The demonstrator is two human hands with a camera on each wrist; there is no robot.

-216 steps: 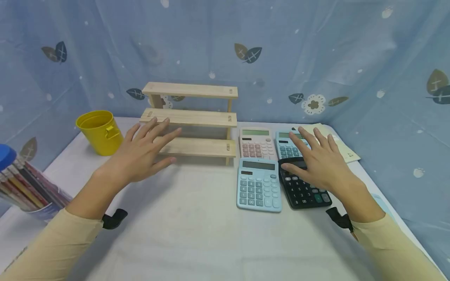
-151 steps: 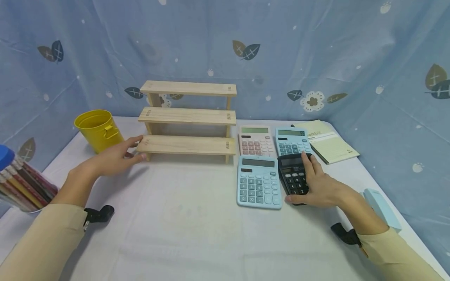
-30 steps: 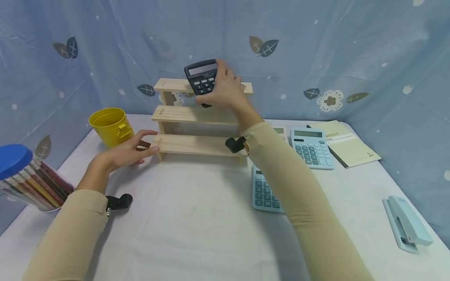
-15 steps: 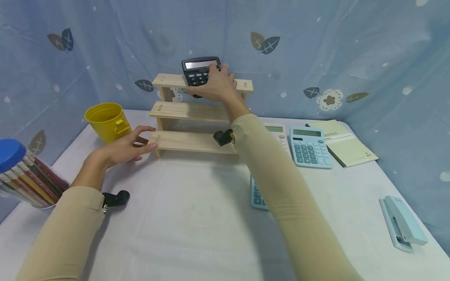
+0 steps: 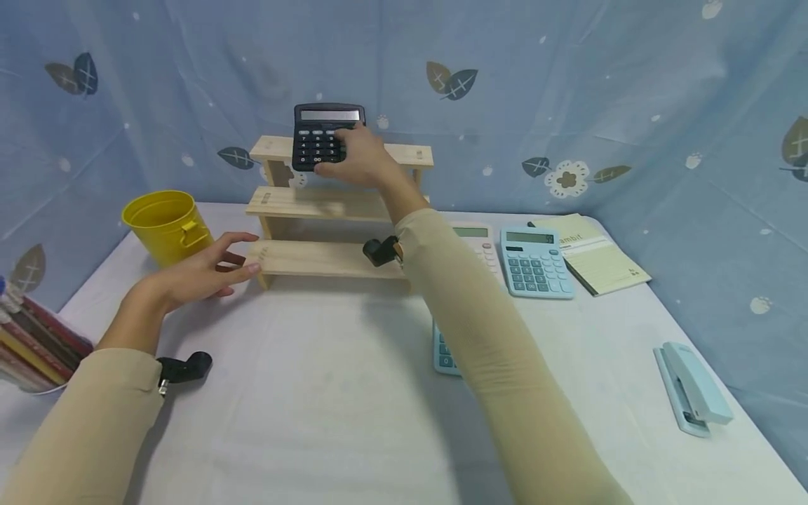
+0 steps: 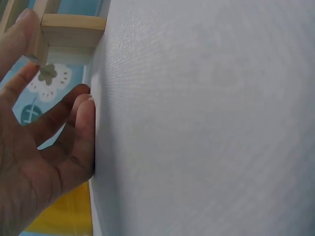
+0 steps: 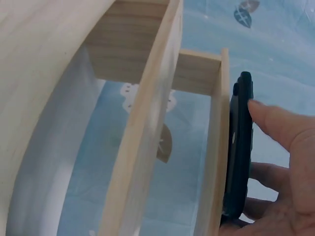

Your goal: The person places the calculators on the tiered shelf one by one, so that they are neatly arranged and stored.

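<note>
My right hand (image 5: 365,160) holds a black calculator (image 5: 311,144) at the top board of a three-tier wooden shelf (image 5: 322,257). The calculator faces me, left of the board's middle. In the right wrist view, its dark side (image 7: 240,147) lies along the top board (image 7: 216,147), very close to it; whether it fully rests there I cannot tell. My left hand (image 5: 189,278) pinches the left end of the lowest board between thumb and forefinger. The left wrist view shows the other fingers of that hand (image 6: 34,162) bent beside the tablecloth.
A yellow bucket (image 5: 165,228) and a jar of pencils (image 5: 38,344) stand left. On the right lie a pink calculator (image 5: 482,245), a light-blue calculator (image 5: 536,266), a second blue calculator (image 5: 444,354) partly behind my sleeve, a notebook (image 5: 596,256) and a blue stapler (image 5: 691,389).
My right hand has taken the black calculator from the table up to the top board, and lately shifted it left and straightened it. My left hand has stayed at the shelf's left end.
</note>
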